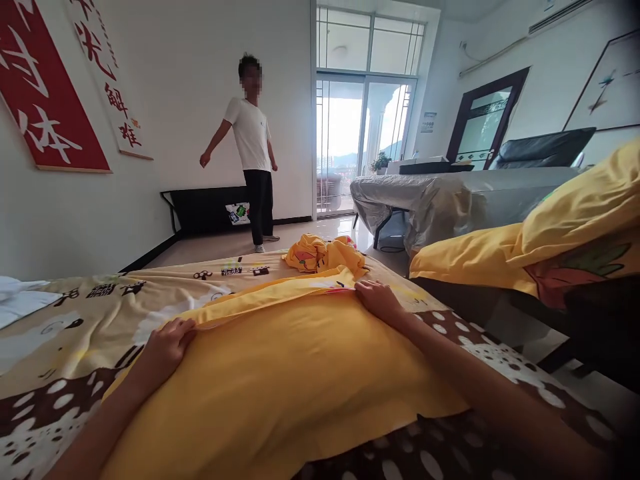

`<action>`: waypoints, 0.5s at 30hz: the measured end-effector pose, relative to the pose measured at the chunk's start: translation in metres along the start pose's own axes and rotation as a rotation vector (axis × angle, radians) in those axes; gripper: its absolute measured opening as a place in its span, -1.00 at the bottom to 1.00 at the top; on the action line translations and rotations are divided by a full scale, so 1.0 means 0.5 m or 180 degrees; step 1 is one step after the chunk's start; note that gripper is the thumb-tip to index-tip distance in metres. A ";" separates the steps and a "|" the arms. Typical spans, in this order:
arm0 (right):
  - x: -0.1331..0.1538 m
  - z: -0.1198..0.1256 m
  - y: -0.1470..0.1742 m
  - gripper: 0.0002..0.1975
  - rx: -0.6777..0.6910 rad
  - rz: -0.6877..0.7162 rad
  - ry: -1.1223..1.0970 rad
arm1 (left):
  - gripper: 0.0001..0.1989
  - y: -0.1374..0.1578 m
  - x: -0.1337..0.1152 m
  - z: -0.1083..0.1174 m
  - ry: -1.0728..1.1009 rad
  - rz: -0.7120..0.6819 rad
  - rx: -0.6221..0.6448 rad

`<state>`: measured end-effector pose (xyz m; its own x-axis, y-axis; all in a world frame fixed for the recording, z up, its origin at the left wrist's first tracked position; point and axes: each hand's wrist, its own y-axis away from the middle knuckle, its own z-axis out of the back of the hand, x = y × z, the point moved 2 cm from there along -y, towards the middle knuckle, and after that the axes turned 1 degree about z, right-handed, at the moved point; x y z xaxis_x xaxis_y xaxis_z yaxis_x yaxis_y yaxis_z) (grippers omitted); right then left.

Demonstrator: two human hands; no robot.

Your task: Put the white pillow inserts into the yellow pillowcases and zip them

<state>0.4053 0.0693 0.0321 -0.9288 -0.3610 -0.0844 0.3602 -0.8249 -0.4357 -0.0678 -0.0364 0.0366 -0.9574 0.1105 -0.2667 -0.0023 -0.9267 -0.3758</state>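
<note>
A yellow pillowcase (pixel 280 360), plump as if a pillow is inside, lies before me on a patterned blanket (pixel 165 293). At its far left corner my left hand (pixel 173 337) is closed on the edge, fingers curled over the fabric. My right hand (pixel 375 297) grips the far right corner of the same edge. Between the two hands the far edge is drawn out as a raised fold. Just beyond it sits a crumpled bundle of yellow printed cloth (pixel 320 253).
A person (pixel 253 140) in a white shirt stands past the bed. At right, yellow bedding (pixel 470 257) is piled on a dark surface. Behind it stands a plastic-covered table (pixel 430 190). White cloth (pixel 23 300) lies at the left edge.
</note>
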 end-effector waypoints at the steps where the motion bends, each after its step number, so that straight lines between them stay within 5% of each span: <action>1: 0.000 0.021 -0.009 -0.74 -0.0058 -0.0059 0.0074 | -0.69 -0.008 -0.014 0.022 0.0087 0.0054 -0.0053; 6: -0.023 0.144 -0.065 -0.70 -0.0384 -0.0323 0.0399 | -0.72 -0.058 -0.067 0.158 0.0143 0.0248 -0.0834; 8: -0.031 0.166 -0.087 -0.68 -0.0256 -0.0408 0.0553 | -0.71 -0.087 -0.072 0.181 0.0170 0.0269 -0.0957; 11: -0.020 0.121 -0.107 -0.68 0.0434 -0.0699 0.0675 | -0.73 -0.127 -0.073 0.127 0.0267 0.0112 -0.0496; 15: 0.041 -0.027 -0.109 -0.65 0.1064 -0.0986 0.0581 | -0.78 -0.141 -0.057 -0.041 0.0484 0.0086 -0.0171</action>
<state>0.3654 0.1128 0.0419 -0.9861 -0.0190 -0.1649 0.0452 -0.9867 -0.1562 -0.0345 0.0331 0.0525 -0.9021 0.1428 -0.4072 0.0422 -0.9099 -0.4126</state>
